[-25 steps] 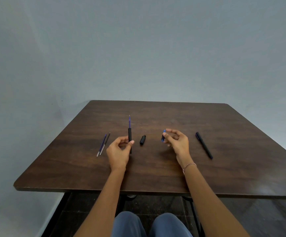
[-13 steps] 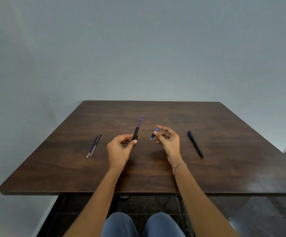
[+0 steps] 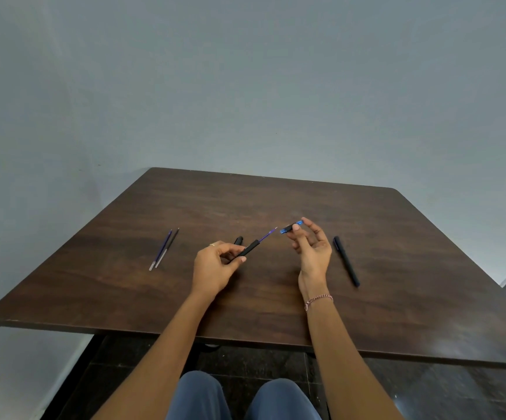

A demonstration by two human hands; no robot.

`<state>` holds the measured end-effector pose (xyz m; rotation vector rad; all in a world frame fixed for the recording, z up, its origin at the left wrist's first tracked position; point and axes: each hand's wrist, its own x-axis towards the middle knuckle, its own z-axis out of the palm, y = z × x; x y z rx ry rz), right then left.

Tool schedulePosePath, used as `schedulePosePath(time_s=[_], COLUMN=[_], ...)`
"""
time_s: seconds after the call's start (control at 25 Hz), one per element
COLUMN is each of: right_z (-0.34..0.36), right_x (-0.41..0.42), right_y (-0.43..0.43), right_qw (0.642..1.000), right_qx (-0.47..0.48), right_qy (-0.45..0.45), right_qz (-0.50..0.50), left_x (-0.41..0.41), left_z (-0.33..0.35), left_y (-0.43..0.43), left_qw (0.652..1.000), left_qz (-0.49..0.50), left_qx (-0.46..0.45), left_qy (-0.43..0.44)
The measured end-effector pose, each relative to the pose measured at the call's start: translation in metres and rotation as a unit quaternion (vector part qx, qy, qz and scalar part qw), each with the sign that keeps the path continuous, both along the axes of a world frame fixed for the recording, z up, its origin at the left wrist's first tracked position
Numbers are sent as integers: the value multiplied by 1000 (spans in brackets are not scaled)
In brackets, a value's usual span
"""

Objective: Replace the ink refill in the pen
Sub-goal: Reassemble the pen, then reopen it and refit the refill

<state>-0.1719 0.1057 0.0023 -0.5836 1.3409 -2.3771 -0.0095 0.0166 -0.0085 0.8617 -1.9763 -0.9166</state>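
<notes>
My left hand (image 3: pixel 215 268) grips a black pen barrel (image 3: pixel 247 249) just above the dark wooden table (image 3: pixel 276 313). A thin blue refill (image 3: pixel 266 235) sticks out of the barrel, pointing up and to the right. My right hand (image 3: pixel 310 248) pinches the pen's small blue-and-black tip piece (image 3: pixel 289 228) between thumb and fingers, a short gap from the refill's point. A black pen cap (image 3: pixel 238 240) lies on the table behind the left hand.
Two loose refills (image 3: pixel 164 249) lie side by side on the table's left part. A whole black pen (image 3: pixel 346 261) lies to the right of my right hand. A plain grey wall stands behind the table. My knees show below the near edge.
The barrel in my left hand has tilted from upright toward the right. My right hand has lifted the tip piece and turned palm-up, closer to the refill's point.
</notes>
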Motion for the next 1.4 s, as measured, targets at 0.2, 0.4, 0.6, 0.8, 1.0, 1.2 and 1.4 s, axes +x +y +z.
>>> schedulePosePath(time_s=[0.2, 0.4, 0.6, 0.8, 1.0, 1.2, 1.4], right_z=[0, 0, -1, -1, -3, -5, -7], right_x=[-1, -1, 0, 1, 2, 2, 5], right_y=[1, 0, -1, -1, -2, -4, -6], right_qw=[1000, 1000, 1000, 999, 997, 993, 982], right_qx=[-11, 1, 18, 20, 41, 53, 82], right_qy=[-12, 2, 12, 30, 64, 97, 147], right_qz=[-16, -4, 4, 3, 18, 39, 90], left_x=[1, 1, 0, 0, 0, -1, -1], left_z=[2, 3, 3, 2, 2, 1, 1], left_y=[2, 2, 1, 0, 0, 0, 1], left_qw=[1000, 999, 999, 999, 999, 1000, 1000], left_qz=[-11, -11, -7, -1, 4, -1, 0], left_qx=[0, -12, -18, -20, -23, -26, -29], left_qy=[-17, -37, -37, -33, -25, -8, -3])
